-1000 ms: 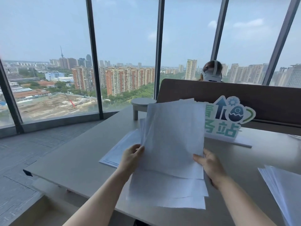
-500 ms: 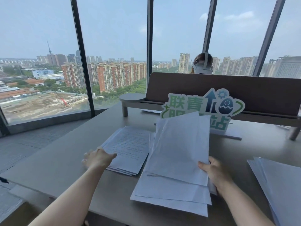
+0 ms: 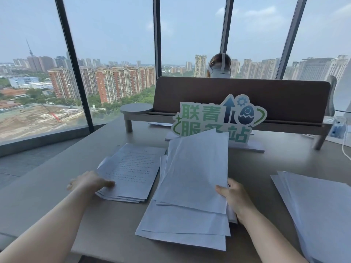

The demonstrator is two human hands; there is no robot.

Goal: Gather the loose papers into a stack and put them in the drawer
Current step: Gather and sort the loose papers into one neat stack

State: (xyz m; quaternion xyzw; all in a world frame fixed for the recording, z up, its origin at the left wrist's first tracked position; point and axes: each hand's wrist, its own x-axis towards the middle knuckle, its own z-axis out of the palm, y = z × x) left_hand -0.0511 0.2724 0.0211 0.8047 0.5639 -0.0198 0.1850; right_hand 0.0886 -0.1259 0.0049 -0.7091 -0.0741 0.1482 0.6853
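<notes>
A loose sheaf of white papers [image 3: 191,186] rests on the grey desk [image 3: 57,179] in front of me, its far end tilted up. My right hand [image 3: 233,198] grips its right edge, thumb on top. To the left lies a smaller pile of printed sheets [image 3: 131,171]; my left hand [image 3: 89,183] rests on its near left corner, thumb on the top sheet. A third pile of white papers [image 3: 319,215] lies at the right edge of the desk. No drawer is in view.
A green and white cut-out sign [image 3: 218,118] stands just behind the papers. Behind it runs a brown desk divider [image 3: 247,97] on a low shelf, with a person seated beyond. Tall windows lie to the left and ahead. A white cable [image 3: 344,147] hangs at far right.
My left hand let go of the sheaf and moved left onto the printed pile. The sheaf, held by my right hand alone, has sunk lower towards the desk.
</notes>
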